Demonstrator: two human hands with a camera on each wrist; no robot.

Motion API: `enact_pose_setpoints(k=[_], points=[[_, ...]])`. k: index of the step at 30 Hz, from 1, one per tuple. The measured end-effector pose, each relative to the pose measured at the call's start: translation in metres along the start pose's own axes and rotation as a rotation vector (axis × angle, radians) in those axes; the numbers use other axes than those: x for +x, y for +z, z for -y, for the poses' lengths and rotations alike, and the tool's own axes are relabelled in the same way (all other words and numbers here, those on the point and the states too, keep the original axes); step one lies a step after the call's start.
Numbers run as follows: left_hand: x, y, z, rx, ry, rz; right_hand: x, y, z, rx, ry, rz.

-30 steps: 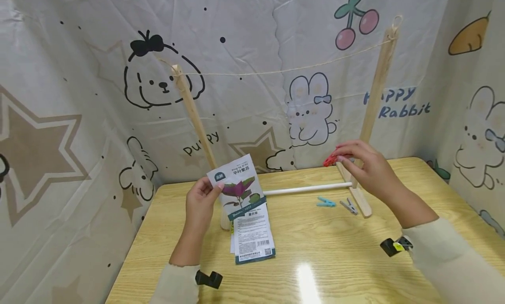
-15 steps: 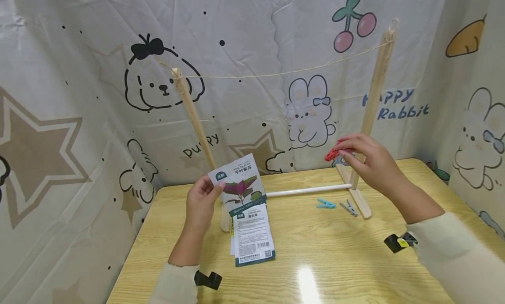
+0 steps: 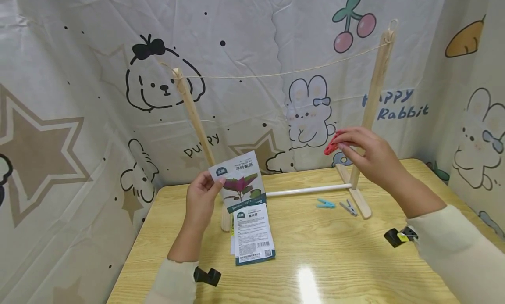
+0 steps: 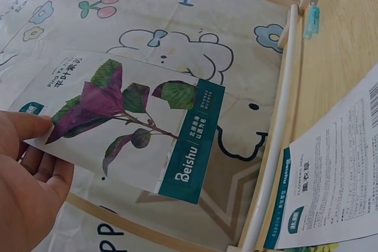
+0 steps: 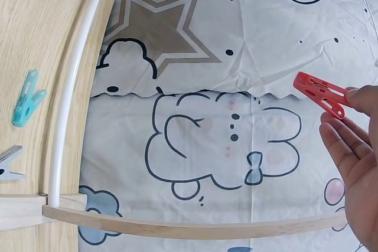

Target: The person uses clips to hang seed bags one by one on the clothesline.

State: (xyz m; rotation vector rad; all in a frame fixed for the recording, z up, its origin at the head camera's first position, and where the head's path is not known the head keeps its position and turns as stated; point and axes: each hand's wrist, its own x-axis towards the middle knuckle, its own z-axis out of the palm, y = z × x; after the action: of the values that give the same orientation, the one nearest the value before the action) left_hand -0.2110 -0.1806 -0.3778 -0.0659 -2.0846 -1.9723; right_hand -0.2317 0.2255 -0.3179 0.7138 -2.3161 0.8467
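Above the bench the string hangs bare; left hand pinches a seed packet, right hand pinches a red clothespin, nothing is pegged yet.

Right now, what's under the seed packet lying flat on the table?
At least one more packet peeks out at the top packet's left edge, on the table. How many lie beneath is covered.

Left hand, lower centre-left of the head view: forearm raised, thumb and fingers pinching closed. Right hand, centre-right: held higher, wrist extended, thumb and fingertips pinching closed, remaining fingers loosely extended.
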Motion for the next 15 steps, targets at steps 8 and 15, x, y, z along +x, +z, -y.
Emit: enact_pose_setpoints(k=[8,15], points=[[0.003,0.001,-0.008,0.045,-0.029,-0.011,0.008,-0.005,0.007,-0.001,-0.004,0.007],[0.006,0.0,-0.012,0.057,-0.028,-0.025,0.016,-0.008,0.012,-0.021,-0.027,0.003]])
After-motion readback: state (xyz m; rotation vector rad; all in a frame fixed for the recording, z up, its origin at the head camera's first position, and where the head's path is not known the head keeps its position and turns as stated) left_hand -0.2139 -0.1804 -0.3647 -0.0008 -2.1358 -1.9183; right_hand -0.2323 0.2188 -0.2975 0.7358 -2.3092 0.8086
